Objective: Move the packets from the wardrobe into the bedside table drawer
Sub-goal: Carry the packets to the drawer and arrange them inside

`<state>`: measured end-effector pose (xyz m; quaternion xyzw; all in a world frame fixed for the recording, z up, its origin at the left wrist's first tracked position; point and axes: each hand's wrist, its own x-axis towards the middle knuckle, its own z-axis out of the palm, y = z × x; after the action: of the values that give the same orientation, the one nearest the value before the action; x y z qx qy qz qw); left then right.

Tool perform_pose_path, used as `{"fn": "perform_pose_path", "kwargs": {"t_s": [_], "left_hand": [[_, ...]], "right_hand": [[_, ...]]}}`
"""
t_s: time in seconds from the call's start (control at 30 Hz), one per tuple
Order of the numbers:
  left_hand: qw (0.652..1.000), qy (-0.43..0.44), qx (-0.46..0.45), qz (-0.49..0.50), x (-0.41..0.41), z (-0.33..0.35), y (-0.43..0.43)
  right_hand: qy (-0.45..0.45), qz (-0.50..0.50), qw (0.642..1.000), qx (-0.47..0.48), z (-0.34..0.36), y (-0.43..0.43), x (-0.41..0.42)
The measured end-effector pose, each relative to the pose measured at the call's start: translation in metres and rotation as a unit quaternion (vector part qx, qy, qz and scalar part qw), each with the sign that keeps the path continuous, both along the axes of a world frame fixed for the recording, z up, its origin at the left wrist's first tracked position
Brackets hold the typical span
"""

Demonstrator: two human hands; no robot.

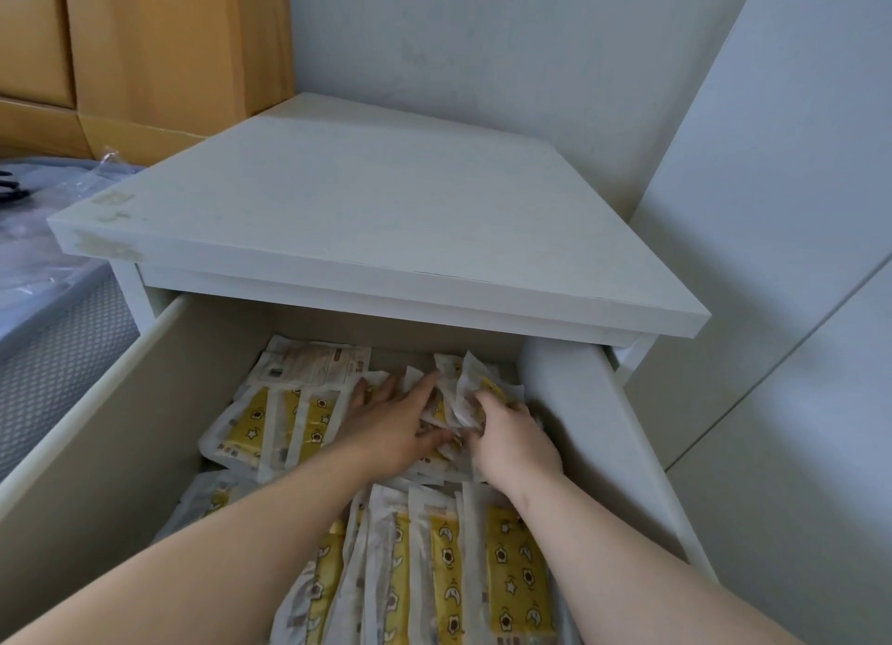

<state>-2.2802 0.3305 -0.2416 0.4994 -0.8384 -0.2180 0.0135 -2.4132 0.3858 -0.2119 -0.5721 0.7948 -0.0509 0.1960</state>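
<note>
Many packets (511, 572), yellow w/ stars, white edges, in drawer (96, 427)

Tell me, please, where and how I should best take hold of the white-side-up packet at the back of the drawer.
Probably pinch the white-side-up packet by its left edge, coming from the left. It lies flat, that edge faces the bare left part of the drawer, and the left hand crowds its right.

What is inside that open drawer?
The drawer holds many yellow-and-white packets in overlapping piles. The left hand rests on some; the right hand grips a few. Packets hide much of its floor, and the table top covers its back.
</note>
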Motion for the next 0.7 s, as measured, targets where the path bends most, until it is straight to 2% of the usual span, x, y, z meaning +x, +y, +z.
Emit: {"fn": "perform_pose_path", "kwargs": {"t_s": [0.13, 0.3, 0.4, 0.47, 0.53, 0.63, 0.7], "left_hand": [[0.999, -0.041, -0.021, -0.014, -0.004, 0.000, 0.003], [0.999, -0.018, -0.039, -0.005, -0.011, 0.002, 0.009], [0.996, -0.041, -0.074, -0.024, -0.010, 0.003, 0.013], [0.991, -0.075, -0.109, -0.035, -0.010, 0.008, 0.015], [0.989, -0.072, -0.124, -0.029, -0.012, 0.012, 0.015], [0.996, -0.015, -0.082, -0.017, -0.020, 0.018, 0.014], [0.999, -0.020, -0.028, -0.031, -0.026, 0.018, 0.012]], "right_hand": [[0.057, -0.015, 0.998, -0.016, 0.001, -0.003, 0.001], [0.090, -0.023, 0.994, -0.052, -0.001, -0.001, 0.002], [0.096, -0.017, 0.991, -0.089, 0.004, -0.001, -0.001], [0.091, 0.002, 0.994, -0.062, 0.007, -0.001, 0.000], [0.090, 0.015, 0.995, -0.029, 0.008, 0.000, 0.002], [0.048, -0.024, 0.999, -0.008, 0.011, -0.003, 0.003], [-0.002, -0.078, 0.997, -0.005, 0.013, -0.006, 0.001]]}}
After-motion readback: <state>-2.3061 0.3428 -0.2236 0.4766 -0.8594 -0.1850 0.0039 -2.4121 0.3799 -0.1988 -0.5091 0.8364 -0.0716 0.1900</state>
